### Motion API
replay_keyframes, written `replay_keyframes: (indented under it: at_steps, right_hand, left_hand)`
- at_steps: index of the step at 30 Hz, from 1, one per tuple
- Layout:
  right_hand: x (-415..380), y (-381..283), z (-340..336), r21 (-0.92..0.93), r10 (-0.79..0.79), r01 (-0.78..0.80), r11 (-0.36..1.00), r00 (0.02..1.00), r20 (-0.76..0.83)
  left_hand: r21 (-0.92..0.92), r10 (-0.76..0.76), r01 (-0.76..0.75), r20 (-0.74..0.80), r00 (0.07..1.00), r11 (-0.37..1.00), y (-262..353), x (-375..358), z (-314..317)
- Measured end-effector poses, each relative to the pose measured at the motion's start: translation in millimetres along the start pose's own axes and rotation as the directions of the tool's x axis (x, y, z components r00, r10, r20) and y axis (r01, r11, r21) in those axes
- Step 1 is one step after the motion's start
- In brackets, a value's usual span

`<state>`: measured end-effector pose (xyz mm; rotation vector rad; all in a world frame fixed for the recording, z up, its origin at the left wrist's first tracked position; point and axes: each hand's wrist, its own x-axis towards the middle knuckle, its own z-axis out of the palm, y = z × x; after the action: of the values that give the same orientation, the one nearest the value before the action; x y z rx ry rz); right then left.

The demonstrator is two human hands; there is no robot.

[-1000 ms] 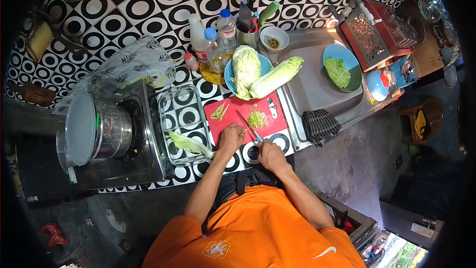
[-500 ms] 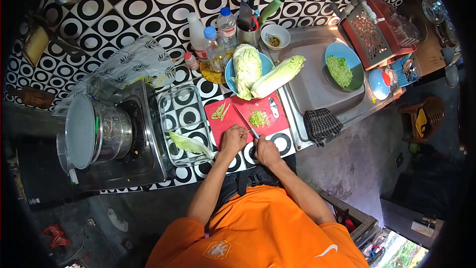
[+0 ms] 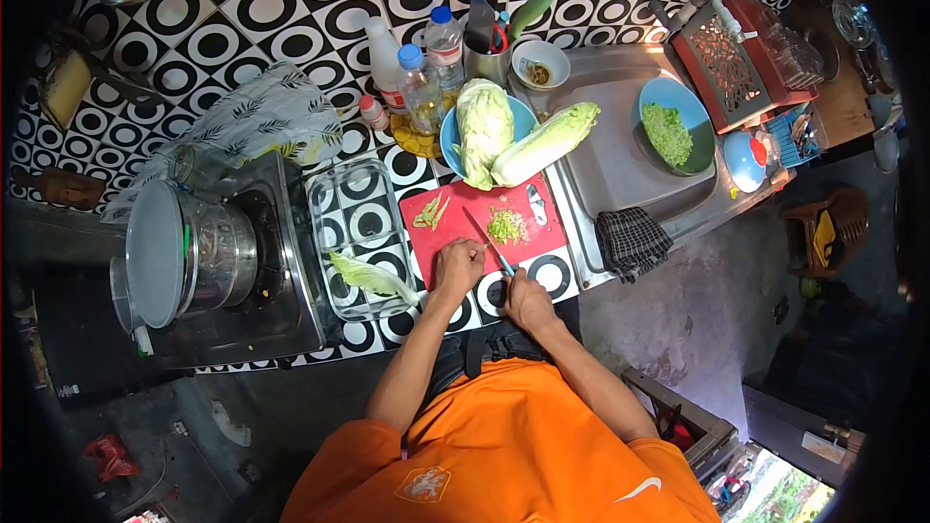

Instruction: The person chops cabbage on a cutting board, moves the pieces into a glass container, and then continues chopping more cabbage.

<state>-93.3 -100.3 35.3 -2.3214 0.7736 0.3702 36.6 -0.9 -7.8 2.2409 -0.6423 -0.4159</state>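
On the red cutting board (image 3: 436, 243), my left hand (image 3: 459, 266) is closed, its fingertips pinched beside the blade on something too small to make out. My right hand (image 3: 529, 302) grips the light blue handle of a knife (image 3: 490, 245), whose blade points away from me across the board. To the right of the blade lies a pile of chopped green vegetable (image 3: 507, 226). Some longer green strips (image 3: 431, 212) rest at the board's left. Beyond the board, a blue bowl (image 3: 450, 140) bears two heads of napa cabbage (image 3: 485, 131).
Left of the board, a cabbage leaf (image 3: 373, 279) lies in a glass dish (image 3: 362, 184). A stove with a large pot (image 3: 225, 257) stands farther left. To the right, a bowl of shredded greens (image 3: 666, 136) sits in the steel sink (image 3: 601, 184), near a dark checked cloth (image 3: 632, 242).
My right hand and the knife have shifted slightly toward me and to the right. My left hand stays nearly in place on the board.
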Motion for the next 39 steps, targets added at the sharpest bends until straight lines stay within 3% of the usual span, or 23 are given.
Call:
replay_keyframes:
  at_steps: [7, 16, 20, 26, 39]
  right_hand:
    - [11, -9, -3, 0.0, 0.005, -0.005, 1.0, 1.0, 0.013]
    - [0, -20, -41, -0.066, -0.024, 0.032, 0.997, 0.991, 0.129]
    - [-6, -6, -17, -0.013, -0.024, 0.025, 1.0, 0.999, 0.034]
    - [2, 5, 4, -0.038, -0.009, 0.01, 0.999, 1.0, 0.021]
    - [0, -23, -37, -0.014, -0.018, 0.02, 1.0, 0.992, 0.122]
  left_hand:
    - [-0.033, 0.04, -0.037, 0.087, 0.995, 0.999, 5, -1, -5]
    - [-0.001, 0.071, -0.071, 0.019, 0.997, 0.997, 4, -2, -2]
    - [0.002, 0.052, -0.052, 0.038, 0.998, 0.999, 6, -2, -2]
    - [0.002, 0.045, -0.046, 0.053, 0.998, 0.999, 4, -2, -1]
    - [-0.041, -0.045, 0.048, 0.067, 0.997, 0.998, 5, 1, -1]
